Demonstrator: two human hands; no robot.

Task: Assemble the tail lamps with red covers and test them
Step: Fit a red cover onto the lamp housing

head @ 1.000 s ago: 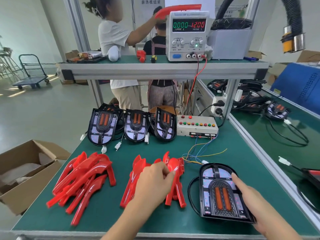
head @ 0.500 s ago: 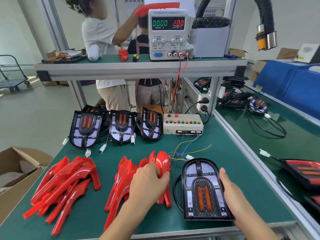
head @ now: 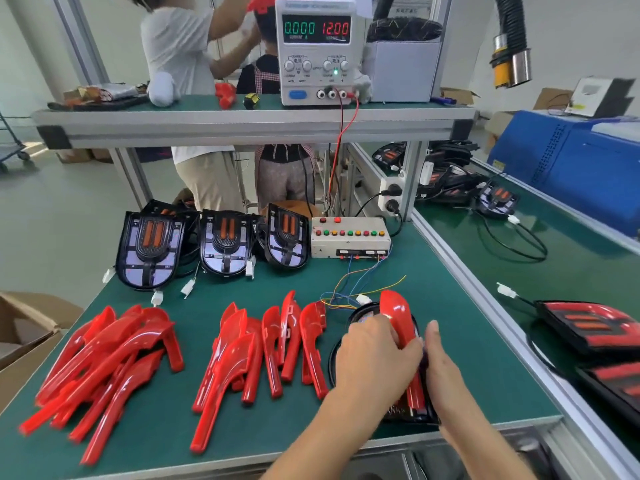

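Head view: left hand (head: 375,355) grips a red cover (head: 398,320) over the lamp (head: 355,315), probably to fit it; right hand (head: 438,362), fingers straight, steadies the lamp.

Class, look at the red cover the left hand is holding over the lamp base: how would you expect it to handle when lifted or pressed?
The red cover looks stiff: it keeps its curve in the left hand. Its glossy surface may be slippery. The thin long stem probably makes it light, perhaps breakable if forced.

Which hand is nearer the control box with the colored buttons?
Left, narrowly. The left hand grips the red cover straight in front of the control box; the right hand sits beside it, slightly further right and no closer.
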